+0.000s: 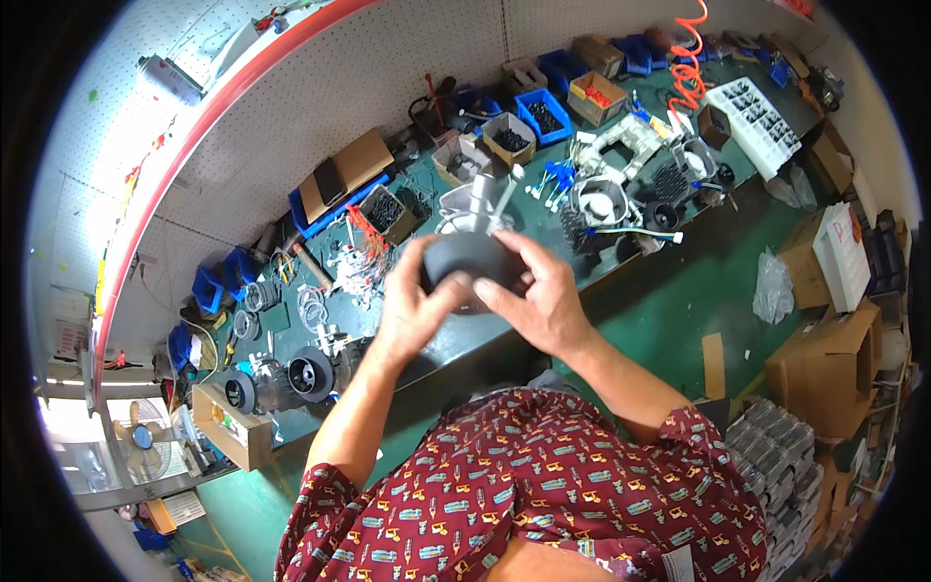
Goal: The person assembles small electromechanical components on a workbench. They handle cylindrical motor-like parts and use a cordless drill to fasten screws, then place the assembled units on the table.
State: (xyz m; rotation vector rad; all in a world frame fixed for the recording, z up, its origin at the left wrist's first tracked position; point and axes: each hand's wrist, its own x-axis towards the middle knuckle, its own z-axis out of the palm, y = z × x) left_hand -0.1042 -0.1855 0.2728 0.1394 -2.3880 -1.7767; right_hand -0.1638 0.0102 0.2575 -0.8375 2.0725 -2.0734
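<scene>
Both hands hold one dark grey round part (465,260) above the green workbench (485,330). My left hand (412,301) cups its left side, with the fingers curled over the top. My right hand (538,291) grips its right side, the thumb lying across the front. A white plastic housing (472,201) stands on the bench just behind the part, and a second white housing (598,202) sits to its right.
Blue and cardboard bins of small parts (543,114) line the pegboard wall. Black round motor parts (310,373) lie at the left of the bench. Cardboard boxes (824,364) and stacked grey parts (781,456) stand on the floor at right. An orange coiled hose (687,68) hangs at the back.
</scene>
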